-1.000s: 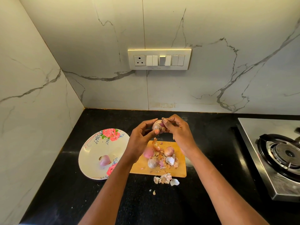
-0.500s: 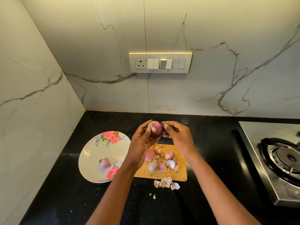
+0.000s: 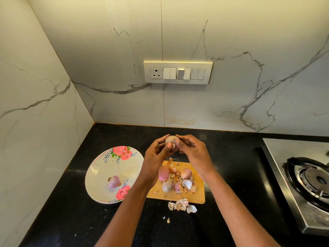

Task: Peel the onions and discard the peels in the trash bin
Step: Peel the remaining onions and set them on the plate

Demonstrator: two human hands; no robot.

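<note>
- The left hand point(image 3: 156, 154) is holding an onion point(image 3: 171, 142) up over the far edge of the board point(image 3: 197, 195), fingers curled round its left side and thumb lying across its front.
- The right hand point(image 3: 193, 152) is pinching at the top of the same onion, thumb and forefinger closing on the skin, the other fingers curling loosely behind.
- Three more onions are sitting on the board: a pink one point(image 3: 163, 172) partly behind the left wrist, a reddish one point(image 3: 186, 173), and a dull one point(image 3: 167, 186) at the near side.
- Peels point(image 3: 187, 184) are lying scattered among them, and a clump of scraps point(image 3: 181, 205) is lying on the black counter point(image 3: 231, 157) just off the board's near edge.
- A peeled onion point(image 3: 114, 181) is resting in the flowered plate point(image 3: 99, 173), left of the board.
- A stove point(image 3: 302, 179) is standing at the right edge.
</note>
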